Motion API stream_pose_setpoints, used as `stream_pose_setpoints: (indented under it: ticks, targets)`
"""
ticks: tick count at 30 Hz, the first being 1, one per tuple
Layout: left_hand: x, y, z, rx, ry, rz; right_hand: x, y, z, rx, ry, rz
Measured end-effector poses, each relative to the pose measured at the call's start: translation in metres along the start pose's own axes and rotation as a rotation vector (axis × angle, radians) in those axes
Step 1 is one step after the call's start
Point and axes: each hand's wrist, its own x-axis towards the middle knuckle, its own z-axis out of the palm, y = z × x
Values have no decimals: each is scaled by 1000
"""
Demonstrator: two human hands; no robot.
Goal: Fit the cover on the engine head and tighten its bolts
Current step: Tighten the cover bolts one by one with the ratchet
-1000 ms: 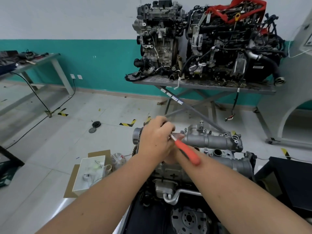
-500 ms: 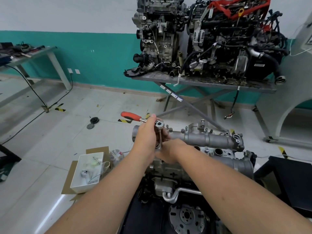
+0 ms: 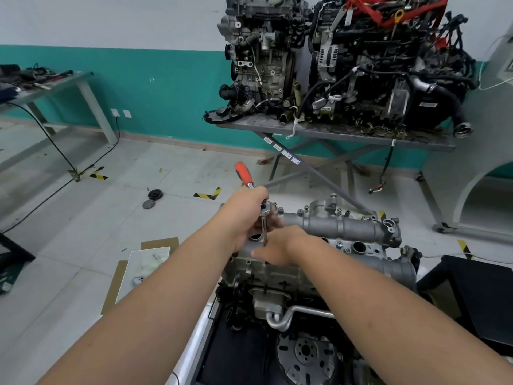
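Auto repair workshop or training bay. Two stripped engines point(image 3: 344, 59) on a steel stand table point(image 3: 333, 132) against a teal-and-white wall; a partly assembled engine point(image 3: 319, 262) in the foreground; cluttered tool bench point(image 3: 41, 84) at left (contents too small to name); hazard tape marks point(image 3: 208, 193) on the tiled floor

Cover point(image 3: 337, 226) on engine head point(image 3: 272, 273) — (box point(image 3: 144, 269) left).

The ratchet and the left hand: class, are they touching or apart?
Touching. The head view shows the left hand curled round the ratchet just below its orange grip, near the socket head, with no gap.
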Motion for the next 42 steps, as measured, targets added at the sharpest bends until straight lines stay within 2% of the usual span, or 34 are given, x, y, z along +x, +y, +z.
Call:
stream_pose_setpoints:
  ticks: [4, 8, 10, 13, 15, 16, 18, 19, 20, 22, 24, 27, 29, 31, 35, 37, 40, 42]
  targets:
    - [-5, 10, 2, 282, -74, -5, -2, 8, -1, 197, -103, 15]
    - [-5, 30, 9, 827, -151, 44, -10, 1, 1, 209, -16, 40]
    - [-4, 39, 14, 1192, -132, 203, -14, -1, 0, 159, -13, 30]
    - [-4, 40, 20, 1621, -122, 442, -18, -1, -3, 98, 7, 5]
    - [-7, 29, 16, 1848, -33, 695, -18, -3, -3, 78, 73, -42]
    - [-8, 20, 12, 1859, 37, 875, -16, -4, -3, 23, 117, -64]
    - [-10, -1, 4, 1648, 228, 1195, -16, -9, -1, -151, 200, -78]
    - [-8, -13, 1, 1482, 341, 1285, -20, -8, 0, -164, 232, -98]
    - [-5, -24, 0, 1330, 441, 1297, -25, -8, 0, -71, 221, -107]
    - [-2, -42, 3, 1084, 523, 1200, -29, -12, -5, 261, 211, -117]
    - [-4, -50, 12, 745, 419, 1047, -34, -16, -12, 540, 220, -32]
    - [-14, -48, 30, 33, 264, 646, -27, -13, -11, 351, 15, -2]
    - [-14, -47, 35, -236, 283, 393, -18, -12, -10, 218, -37, 21]
    - [-15, -48, 34, -384, 302, 285, -11, -11, -8, 186, -57, 50]
    - [-16, -41, 26, -449, 258, 254, -6, -9, -7, 103, -60, 31]
    - [-17, -36, 19, -471, 150, 236, -4, -8, -7, 107, -32, 30]
    - [-22, -34, 5, -384, -40, 232, -4, -7, -2, 65, -11, 9]
    - [-22, -27, -1, -288, -85, 188, -4, -5, 0, 3, -1, -7]
